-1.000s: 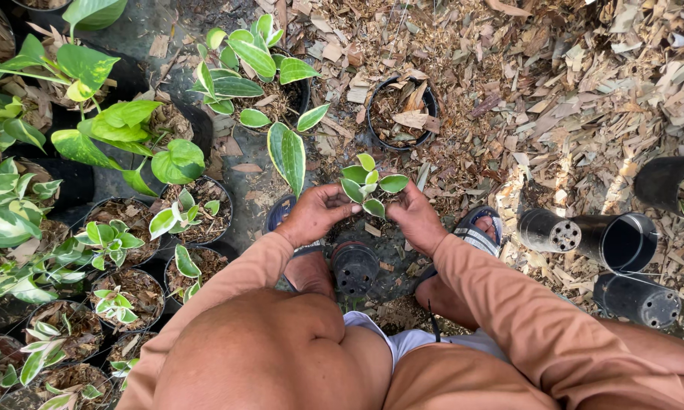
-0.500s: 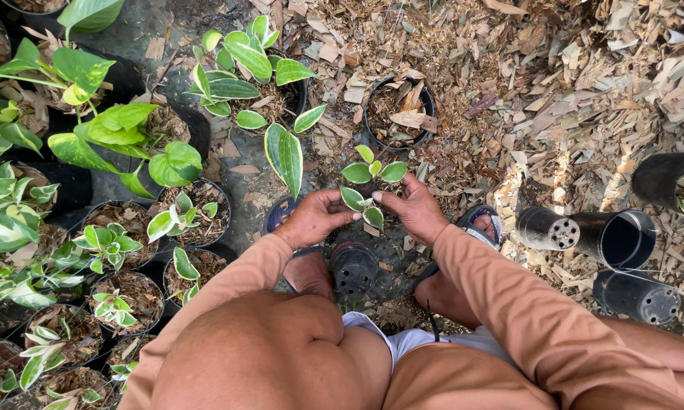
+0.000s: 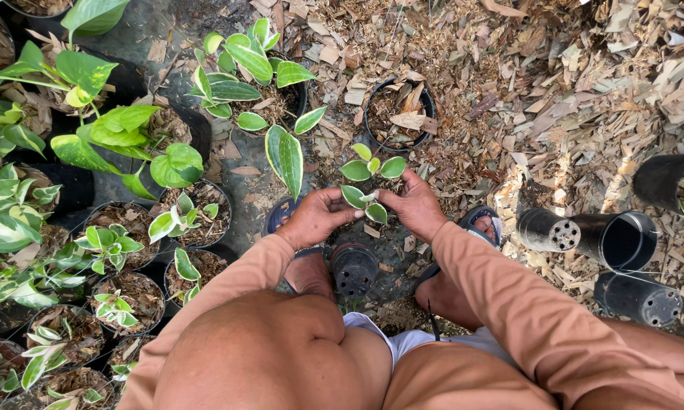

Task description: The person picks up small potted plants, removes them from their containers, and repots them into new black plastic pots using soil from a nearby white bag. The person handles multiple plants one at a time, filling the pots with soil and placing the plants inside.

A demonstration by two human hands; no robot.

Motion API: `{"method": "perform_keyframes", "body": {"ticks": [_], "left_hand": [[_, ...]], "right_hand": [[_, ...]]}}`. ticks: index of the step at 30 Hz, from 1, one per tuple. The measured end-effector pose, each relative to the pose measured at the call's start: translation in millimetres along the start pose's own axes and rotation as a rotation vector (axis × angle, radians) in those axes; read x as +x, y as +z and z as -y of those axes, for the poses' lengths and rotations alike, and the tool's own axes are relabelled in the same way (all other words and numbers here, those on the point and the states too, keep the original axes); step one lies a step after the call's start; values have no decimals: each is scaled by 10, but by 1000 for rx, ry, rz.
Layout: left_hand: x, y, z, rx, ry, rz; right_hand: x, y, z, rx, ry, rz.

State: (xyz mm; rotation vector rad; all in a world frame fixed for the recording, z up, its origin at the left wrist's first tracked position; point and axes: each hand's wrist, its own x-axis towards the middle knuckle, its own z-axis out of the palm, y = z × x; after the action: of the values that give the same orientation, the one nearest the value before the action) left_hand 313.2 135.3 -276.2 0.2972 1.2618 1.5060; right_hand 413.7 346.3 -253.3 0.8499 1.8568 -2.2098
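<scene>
Between the knees, left hand (image 3: 315, 218) and right hand (image 3: 412, 203) still pinch the seedling (image 3: 368, 178), now lifted higher.

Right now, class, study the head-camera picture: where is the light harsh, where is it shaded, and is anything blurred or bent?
Head view: sun lies bright on the dry leaf litter at upper right, nearly washed out; the potted plants at left sit in softer shade; the left hand, right hand and the small cutting between them are sharp; the wide lens bows the edges slightly.
</scene>
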Motion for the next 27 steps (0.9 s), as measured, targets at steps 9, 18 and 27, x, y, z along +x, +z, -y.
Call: {"method": "perform_keyframes", "body": {"ticks": [9, 18, 27], "left_hand": [[14, 16, -36, 41, 29, -42], [24, 12, -72, -4, 77, -71], [89, 15, -26, 7, 130, -144]], "right_hand": [[21, 24, 60, -104, -121, 10], [-32, -24, 54, -152, -75, 106], [-99, 22, 81, 3, -67, 178]]}}
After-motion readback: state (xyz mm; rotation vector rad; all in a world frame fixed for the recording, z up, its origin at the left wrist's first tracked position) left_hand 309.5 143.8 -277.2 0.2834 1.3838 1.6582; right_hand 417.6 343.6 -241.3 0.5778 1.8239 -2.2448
